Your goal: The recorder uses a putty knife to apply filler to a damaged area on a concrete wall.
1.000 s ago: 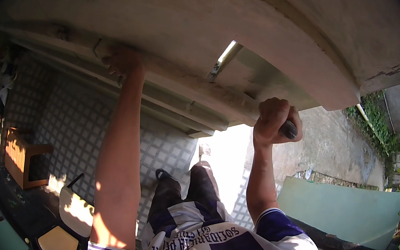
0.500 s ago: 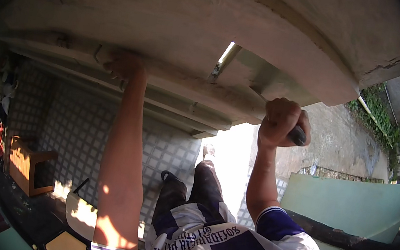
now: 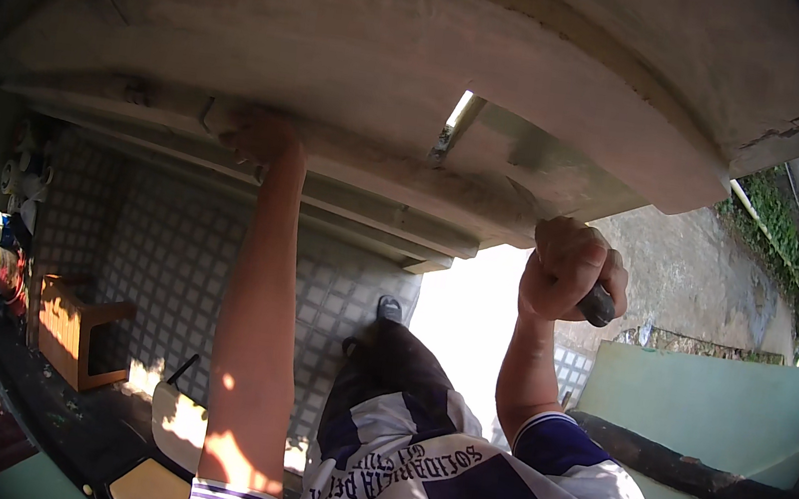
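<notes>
Ahead of me stands a large pale panel with long raised rails. My left hand reaches up in shadow to the upper rail, its fingers curled over the edge. My right hand is a fist around a dark-handled tool. The butt of the handle shows below the fist. A thin, pointed blade-like end shows faintly on the far side, against the right end of the rail; its exact kind I cannot make out. A narrow bright slot and a greenish recess lie just beyond it.
A metal hook is fixed beside my left hand. At lower left are a wooden stool, a chair and a dark tabletop. A pale green panel stands at right. Tiled floor lies below.
The whole view has shifted slightly, and my feet and legs show in a different stance. Both hands stay at the rail; the right one still grips the tool, its fist turned slightly.
</notes>
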